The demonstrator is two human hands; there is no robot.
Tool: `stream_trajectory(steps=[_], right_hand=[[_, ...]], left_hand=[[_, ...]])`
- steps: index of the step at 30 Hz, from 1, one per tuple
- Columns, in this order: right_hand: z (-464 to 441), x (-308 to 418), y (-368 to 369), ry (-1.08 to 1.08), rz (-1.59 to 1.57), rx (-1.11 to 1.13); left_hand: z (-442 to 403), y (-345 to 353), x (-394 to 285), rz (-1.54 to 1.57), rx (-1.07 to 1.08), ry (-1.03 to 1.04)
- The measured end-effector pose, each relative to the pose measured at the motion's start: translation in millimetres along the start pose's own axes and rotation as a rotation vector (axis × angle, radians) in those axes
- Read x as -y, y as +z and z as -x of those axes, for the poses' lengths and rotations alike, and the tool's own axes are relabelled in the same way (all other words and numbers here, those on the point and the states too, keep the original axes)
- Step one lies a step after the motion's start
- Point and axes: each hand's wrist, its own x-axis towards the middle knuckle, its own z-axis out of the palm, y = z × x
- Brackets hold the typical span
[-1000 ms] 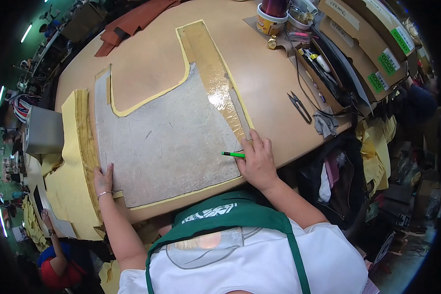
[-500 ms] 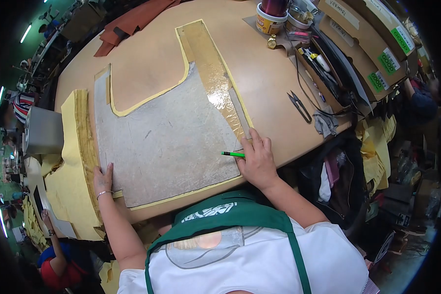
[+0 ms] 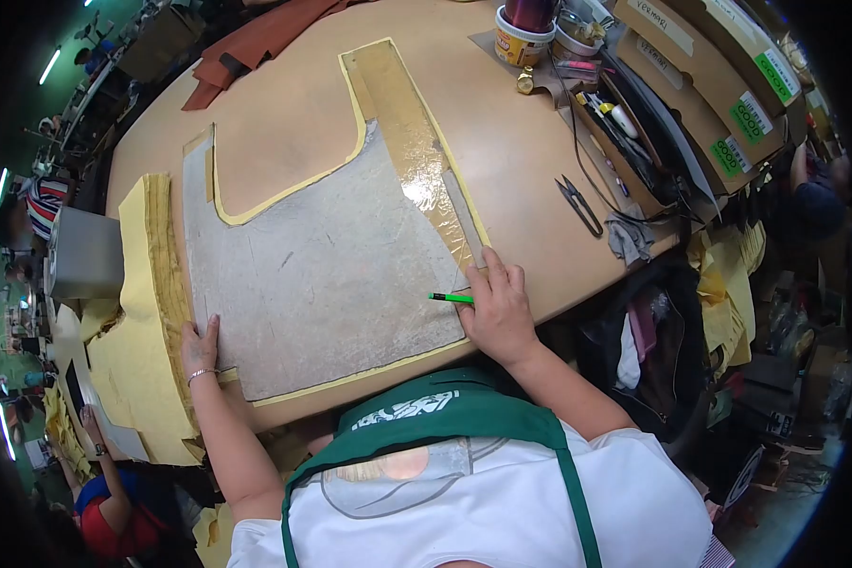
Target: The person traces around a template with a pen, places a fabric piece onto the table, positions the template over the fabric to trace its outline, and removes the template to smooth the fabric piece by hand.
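Note:
A large grey U-shaped pattern template (image 3: 322, 275), with brown tape along its right arm, lies flat over yellow sheet material whose border (image 3: 350, 381) shows around its edges. My left hand (image 3: 199, 350) holds the template's lower left edge, thumb on top; its other fingers are partly hidden. On the right edge rests my right hand (image 3: 497, 308), its fingertips pressed on the template. A green pencil (image 3: 452, 298) is tucked in that hand, its dark end pointing left over the grey surface.
Thread snips (image 3: 579, 206) and a grey rag (image 3: 630, 239) lie right of the template. Beyond are a pen box (image 3: 625, 142), cartons (image 3: 701, 76) and a tub (image 3: 523, 43). Folded yellow material (image 3: 147, 331) is at left; reddish-brown pieces (image 3: 256, 52) lie at the back. Another person's arm (image 3: 109, 473) shows lower left.
My hands, the template and the pencil look the same as before. At lower left, the other person's arms have shifted slightly.

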Motion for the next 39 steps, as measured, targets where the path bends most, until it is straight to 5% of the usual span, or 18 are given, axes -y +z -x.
stream_trajectory(steps=[39], right_hand=[[0.1,1.9,2.2,0.052,0.018,0.007]], left_hand=[[0.9,-5.7,-7.3,-0.070,0.039,0.015]])
